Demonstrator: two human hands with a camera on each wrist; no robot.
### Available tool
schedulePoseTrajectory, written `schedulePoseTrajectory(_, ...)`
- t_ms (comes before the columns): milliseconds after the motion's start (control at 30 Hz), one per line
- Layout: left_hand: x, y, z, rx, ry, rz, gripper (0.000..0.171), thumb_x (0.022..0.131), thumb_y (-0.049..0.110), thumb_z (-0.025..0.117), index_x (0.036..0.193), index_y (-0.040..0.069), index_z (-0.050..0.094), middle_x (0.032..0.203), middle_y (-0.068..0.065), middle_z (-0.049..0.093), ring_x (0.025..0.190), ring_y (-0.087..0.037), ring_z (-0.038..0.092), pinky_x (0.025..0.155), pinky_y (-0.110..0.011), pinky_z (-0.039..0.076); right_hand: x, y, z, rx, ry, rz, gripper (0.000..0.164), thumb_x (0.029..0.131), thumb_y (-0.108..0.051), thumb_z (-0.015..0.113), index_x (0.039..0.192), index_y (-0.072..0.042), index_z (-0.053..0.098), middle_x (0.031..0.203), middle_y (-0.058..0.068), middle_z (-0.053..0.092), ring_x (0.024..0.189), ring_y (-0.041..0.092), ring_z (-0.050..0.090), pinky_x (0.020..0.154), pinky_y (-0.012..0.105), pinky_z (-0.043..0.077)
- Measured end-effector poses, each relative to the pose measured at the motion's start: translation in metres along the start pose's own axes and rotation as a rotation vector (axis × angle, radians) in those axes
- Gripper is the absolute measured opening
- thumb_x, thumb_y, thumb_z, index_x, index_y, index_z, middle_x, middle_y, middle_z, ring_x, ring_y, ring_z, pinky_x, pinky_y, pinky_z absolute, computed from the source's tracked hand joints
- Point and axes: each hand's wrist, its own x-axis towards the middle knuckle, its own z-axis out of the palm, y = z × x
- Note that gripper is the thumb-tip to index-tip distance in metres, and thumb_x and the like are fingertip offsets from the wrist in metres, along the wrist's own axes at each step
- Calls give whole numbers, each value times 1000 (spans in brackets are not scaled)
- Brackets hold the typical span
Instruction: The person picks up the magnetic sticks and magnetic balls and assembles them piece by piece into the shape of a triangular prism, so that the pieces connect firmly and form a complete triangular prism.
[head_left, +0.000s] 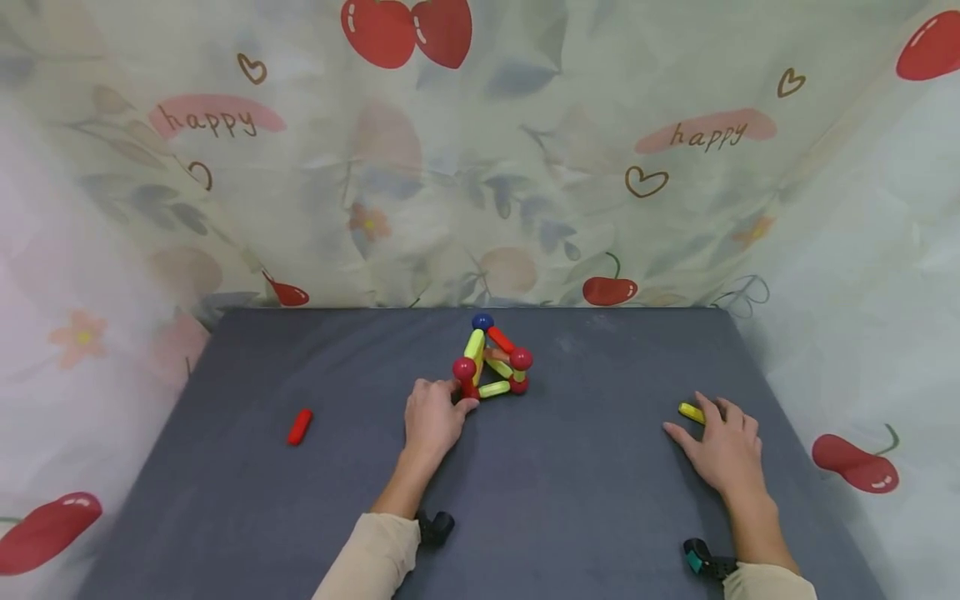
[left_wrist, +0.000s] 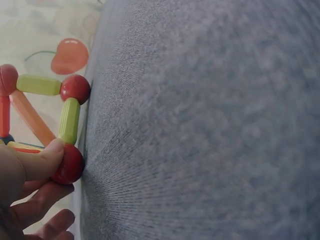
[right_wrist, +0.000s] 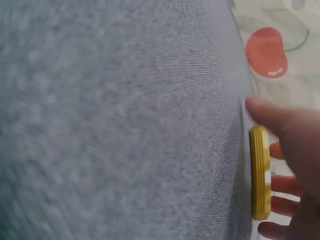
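A small frame of magnetic rods and balls stands near the back of the dark table, with yellow-green rods (left_wrist: 39, 85), an orange rod (left_wrist: 34, 116), red balls (head_left: 521, 359) and a blue ball (head_left: 483, 322). My left hand (head_left: 435, 418) pinches a red ball (left_wrist: 69, 165) at the frame's lower left corner between thumb and fingers. Over on the right, a yellow rod (right_wrist: 260, 172) lies flat on the cloth. My right hand (head_left: 723, 446) is spread around it, thumb apart from the fingers; in the right wrist view the thumb does not touch the rod.
A loose red rod (head_left: 300, 427) lies on the left of the grey-blue tabletop (head_left: 570, 500). Patterned curtains (head_left: 480, 167) with cherries and hearts hang behind the table and along both sides. Dark camera mounts (head_left: 435, 528) are strapped at the wrists.
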Motion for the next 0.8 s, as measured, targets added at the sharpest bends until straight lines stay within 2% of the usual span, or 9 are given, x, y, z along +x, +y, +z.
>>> schedulePoseTrajectory(100,0,2,-1,23,-5,-7,34,84,37,84,107,11,80,97,-9,78,91,-29,59,84,-47,52,-3,2,1,-4,48,-22,60,99,-34,67,144,1,50,141,38,40,120,59,35,95,70,31)
schedulePoseTrajectory(200,1,3,-2,52,-9,5,33,85,37,83,106,13,81,95,-8,78,89,-28,58,83,-47,52,-4,-2,3,-22,115,-51,42,98,-22,69,132,2,61,127,35,51,109,54,44,85,65,37)
schedulePoseTrajectory(300,1,4,-2,73,-12,19,31,85,37,82,106,13,81,94,-7,78,87,-28,58,83,-47,52,-2,-12,5,-18,163,-80,33,97,-17,70,123,3,66,115,30,59,101,51,51,78,62,39)
schedulePoseTrajectory(367,2,4,-1,82,-9,22,30,86,37,82,104,14,81,92,-7,78,86,-28,58,82,-47,52,2,-25,6,15,177,-102,30,96,-16,70,121,2,67,112,28,62,100,48,55,78,61,40)
schedulePoseTrajectory(467,3,4,-2,98,-5,25,28,86,37,82,101,14,81,90,-7,77,84,-27,58,80,-46,52,10,-50,7,132,194,-153,29,95,-15,72,120,0,67,110,23,64,100,42,58,83,60,40)
schedulePoseTrajectory(567,3,4,-2,108,-8,23,27,85,37,83,99,14,81,88,-7,77,83,-27,58,78,-46,52,20,-83,4,268,231,-251,29,93,-11,75,119,-1,67,107,19,64,97,36,61,85,55,43)
schedulePoseTrajectory(700,3,5,-2,114,-16,14,27,85,38,82,99,14,81,88,-7,77,82,-26,58,76,-45,52,29,-133,-4,428,283,-387,29,90,-9,77,117,-4,68,106,13,65,96,27,63,85,36,48)
schedulePoseTrajectory(800,2,6,-3,112,-20,8,27,85,38,83,100,15,81,89,-7,77,79,-25,57,74,-43,52,32,-169,-10,547,290,-462,31,89,-8,79,118,-6,68,108,9,66,100,23,65,87,22,48)
